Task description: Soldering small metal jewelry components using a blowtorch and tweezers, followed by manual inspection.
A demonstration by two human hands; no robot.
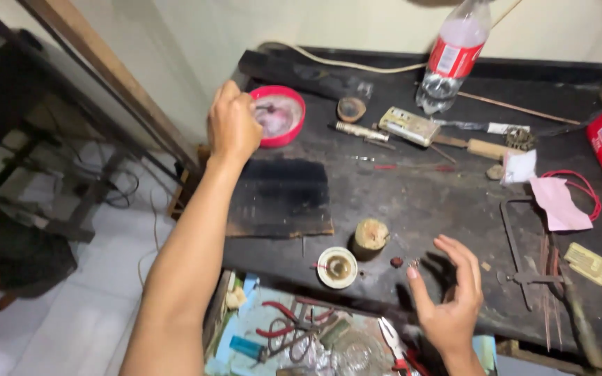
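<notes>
My left hand [233, 125] reaches far over the dark, scuffed table [419, 202], its grip curled shut at the rim of a round pink bowl [281, 115]; whether anything is pinched inside, I cannot tell. The bowl is smooth plastic with a pale, cloudy inside, sitting near the table's far left corner. My right hand [451, 299] hovers open, fingers spread, grasping nothing, just beside a tiny dark bead [396, 262]. A stubby wooden cylinder [370, 237] stands upright nearby, next to a flat white reel [337, 267].
</notes>
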